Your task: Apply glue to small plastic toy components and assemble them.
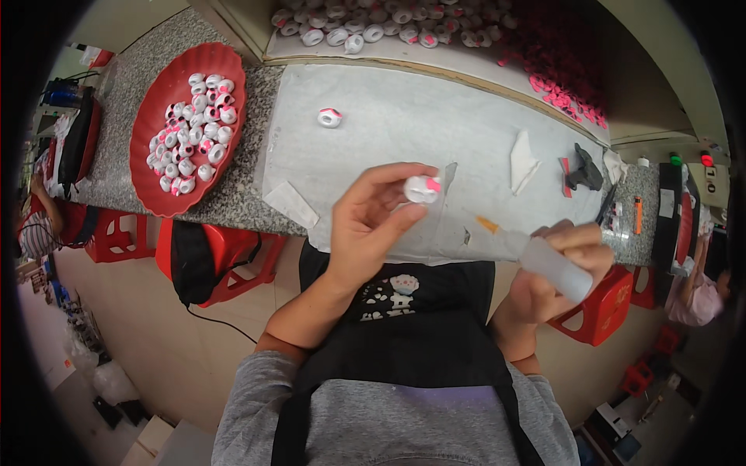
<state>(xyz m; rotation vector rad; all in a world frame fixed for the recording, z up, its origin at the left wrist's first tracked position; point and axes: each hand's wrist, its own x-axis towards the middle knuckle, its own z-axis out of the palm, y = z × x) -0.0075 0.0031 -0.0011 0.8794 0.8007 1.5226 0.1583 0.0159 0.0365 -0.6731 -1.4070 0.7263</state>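
Observation:
Between the thumb and fingers of my left hand point(365, 221) is a small white round plastic piece with a pink patch point(422, 189), held above the paper-covered worktop point(373, 147). My right hand point(571, 268) grips a translucent squeeze bottle point(553, 268) whose amber needle tip point(487, 224) points toward that piece, apart from it. A similar white and pink piece point(329, 117) lies by itself on the paper, beyond my left hand.
At the left, a red scalloped tray point(148, 116) holds many such pieces. A shelf point(466, 58) at the back bears more white pieces and a heap of small pink parts point(567, 99). White scrap point(524, 163) and dark crumpled cloth point(584, 168) lie right. Red stools point(598, 311) stand below.

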